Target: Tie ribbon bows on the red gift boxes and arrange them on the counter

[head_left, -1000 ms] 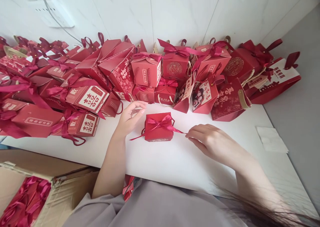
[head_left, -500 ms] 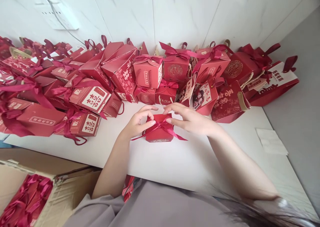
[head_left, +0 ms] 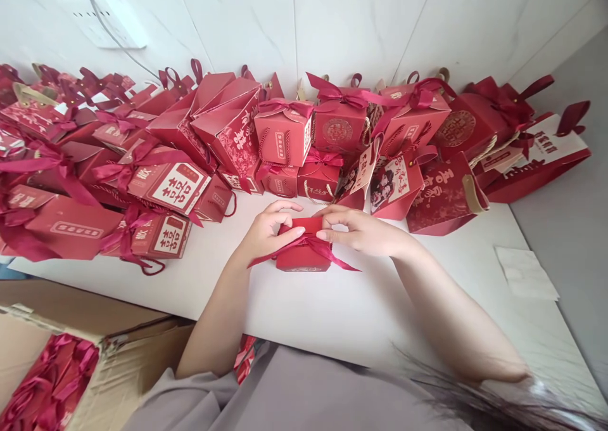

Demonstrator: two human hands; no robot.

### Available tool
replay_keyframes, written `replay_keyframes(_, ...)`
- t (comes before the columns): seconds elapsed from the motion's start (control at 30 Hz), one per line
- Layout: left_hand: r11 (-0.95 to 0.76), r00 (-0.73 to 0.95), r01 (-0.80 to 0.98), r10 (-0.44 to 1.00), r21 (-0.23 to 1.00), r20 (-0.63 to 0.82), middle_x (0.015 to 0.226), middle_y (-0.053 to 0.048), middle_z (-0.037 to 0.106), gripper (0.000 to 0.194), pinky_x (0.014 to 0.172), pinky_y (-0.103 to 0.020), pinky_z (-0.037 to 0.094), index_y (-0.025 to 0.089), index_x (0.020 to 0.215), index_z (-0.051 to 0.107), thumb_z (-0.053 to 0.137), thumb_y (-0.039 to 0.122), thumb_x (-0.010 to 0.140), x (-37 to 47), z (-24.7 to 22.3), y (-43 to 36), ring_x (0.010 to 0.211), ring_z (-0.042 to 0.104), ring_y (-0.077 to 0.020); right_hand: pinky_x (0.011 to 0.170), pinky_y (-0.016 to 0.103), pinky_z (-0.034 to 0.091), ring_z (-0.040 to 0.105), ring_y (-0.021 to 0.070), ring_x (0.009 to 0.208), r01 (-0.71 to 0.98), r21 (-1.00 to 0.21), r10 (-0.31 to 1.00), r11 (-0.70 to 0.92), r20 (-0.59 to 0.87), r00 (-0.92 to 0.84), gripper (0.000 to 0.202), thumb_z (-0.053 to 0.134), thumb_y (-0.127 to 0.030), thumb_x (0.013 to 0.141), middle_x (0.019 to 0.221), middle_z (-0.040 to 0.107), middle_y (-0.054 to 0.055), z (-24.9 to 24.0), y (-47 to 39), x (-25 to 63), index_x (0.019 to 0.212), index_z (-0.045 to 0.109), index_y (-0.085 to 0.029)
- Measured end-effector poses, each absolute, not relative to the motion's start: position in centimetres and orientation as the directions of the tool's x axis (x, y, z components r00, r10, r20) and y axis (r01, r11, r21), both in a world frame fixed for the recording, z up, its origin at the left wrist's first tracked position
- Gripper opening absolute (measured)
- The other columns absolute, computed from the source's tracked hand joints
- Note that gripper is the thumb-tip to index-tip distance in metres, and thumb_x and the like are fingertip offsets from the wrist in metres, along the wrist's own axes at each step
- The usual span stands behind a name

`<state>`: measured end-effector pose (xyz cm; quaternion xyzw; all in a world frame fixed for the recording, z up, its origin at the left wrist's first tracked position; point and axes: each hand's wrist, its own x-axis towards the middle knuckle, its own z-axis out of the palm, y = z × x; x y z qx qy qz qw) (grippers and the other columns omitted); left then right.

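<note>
A small red gift box (head_left: 297, 261) stands on the white table (head_left: 351, 310) in front of me, tied with a crimson ribbon (head_left: 323, 250). The ribbon's tails spread out to both sides of the box. My left hand (head_left: 266, 231) is at the box's left top, with its thumb and curled fingers closed on the ribbon. On the right, my right hand (head_left: 363, 231) pinches the ribbon near the bow, thumb in front and fingers behind. Between the two thumbs the knot is partly covered. A flat red flap of the box top shows behind them.
Behind my hands, finished-looking red gift boxes (head_left: 280, 141) with ribbons line the wall and pile up at left. A cardboard carton (head_left: 123, 348) at lower left holds more red ribboned boxes. White paper (head_left: 527, 272) lies at right. A socket (head_left: 102, 22) with a cable is on the wall.
My right hand's fingers have curled in and closed at the ribbon; before, they were stretched out over the box. My left thumb has shifted slightly right along the ribbon. The box stays put.
</note>
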<state>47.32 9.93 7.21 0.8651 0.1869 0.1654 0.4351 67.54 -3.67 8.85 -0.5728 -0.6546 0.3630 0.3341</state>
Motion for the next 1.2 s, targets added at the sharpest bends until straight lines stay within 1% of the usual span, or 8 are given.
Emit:
replay_keyframes(0.23,-0.553,0.857,0.208,0.500,0.807,0.122,0.125,-0.008,0.062,0.039,0.105,-0.042,0.044,0.018,0.063,0.056,0.052,0.040,0.094,46.9,7.3,10.5,0.112,0.061,-0.0233,0.096,0.040,0.049,0.062,0.0204,0.103,0.528,-0.840,0.987,0.122,0.049,-0.151,0.028,0.052,-0.042,0.098,0.113,0.063,0.005,9.0,-3.9,67.6,0.082,0.066,-0.023)
replay_keyframes(0.4,-0.518,0.903,0.167,0.422,0.839,0.081,0.134,-0.008,0.056,0.036,0.112,-0.045,0.040,0.020,0.077,0.054,0.081,0.043,0.072,46.6,7.3,10.4,0.129,0.052,-0.0279,0.098,0.039,0.048,0.062,0.0203,0.108,0.529,-0.839,0.991,0.127,0.081,-0.108,0.029,0.054,-0.041,0.098,0.116,0.063,0.006,8.6,-3.8,67.6,0.079,0.065,-0.021)
replay_keyframes(0.53,-0.454,0.929,0.192,0.370,0.870,-0.012,0.146,-0.010,0.046,0.059,0.114,-0.049,0.039,0.025,0.111,0.055,0.087,0.042,0.065,45.7,7.8,10.6,0.137,0.045,-0.0296,0.100,0.040,0.047,0.063,0.0213,0.112,0.518,-0.848,0.994,0.109,0.102,-0.043,0.031,0.051,-0.046,0.099,0.122,0.064,0.007,8.3,-3.7,67.5,0.088,0.069,-0.022)
replay_keyframes(0.67,-0.448,0.946,0.200,0.321,0.871,-0.051,0.155,-0.012,0.038,0.097,0.119,-0.058,0.029,0.033,0.145,0.037,0.089,0.039,0.063,44.5,7.9,11.2,0.145,0.036,-0.0326,0.100,0.039,0.047,0.062,0.0213,0.115,0.445,-0.888,0.992,0.118,0.124,-0.017,0.034,0.047,-0.048,0.100,0.123,0.065,0.006,8.5,-3.5,67.3,0.099,0.071,-0.024)
replay_keyframes(0.87,-0.322,0.934,0.237,0.336,0.916,-0.124,0.157,-0.014,0.035,0.095,0.116,-0.055,0.037,0.031,0.148,0.036,0.086,0.036,0.068,43.5,6.3,11.2,0.143,0.040,-0.0336,0.085,0.032,0.050,0.065,0.0185,0.098,0.226,-0.969,0.995,0.097,0.091,-0.037,0.038,0.050,-0.052,0.097,0.112,0.068,0.004,8.6,-3.2,66.7,0.084,0.064,-0.020)
replay_keyframes(1.03,-0.206,0.960,0.150,0.263,0.967,-0.093,0.159,-0.016,0.031,0.117,0.112,-0.053,0.042,0.032,0.155,0.020,0.090,0.035,0.062,44.4,4.9,10.1,0.142,0.039,-0.0361,0.071,0.028,0.045,0.057,0.0147,0.075,0.224,-0.973,0.997,0.057,0.045,-0.061,0.047,0.050,-0.061,0.094,0.087,0.062,0.002,8.0,-2.7,66.7,0.076,0.059,-0.018)
replay_keyframes(1.1,-0.169,0.974,0.095,0.218,0.981,-0.056,0.160,-0.016,0.028,0.124,0.114,-0.051,0.038,0.032,0.157,0.015,0.091,0.040,0.059,44.7,4.5,10.1,0.145,0.035,-0.0377,0.065,0.028,0.042,0.050,0.0130,0.065,0.267,-0.962,0.997,0.053,0.036,-0.070,0.052,0.046,-0.064,0.094,0.073,0.054,-0.001,8.1,-2.7,66.8,0.069,0.055,-0.018)
replay_keyframes(1.2,-0.082,0.983,-0.021,0.181,0.996,0.036,0.163,-0.014,0.024,0.117,0.118,-0.052,0.031,0.029,0.157,0.021,0.075,0.073,0.063,44.7,4.7,10.5,0.148,0.025,-0.0399,0.066,0.029,0.041,0.047,0.0133,0.062,0.338,-0.940,0.996,0.041,0.011,-0.089,0.055,0.041,-0.065,0.095,0.068,0.049,-0.002,8.7,-3.3,67.0,0.067,0.053,-0.019)
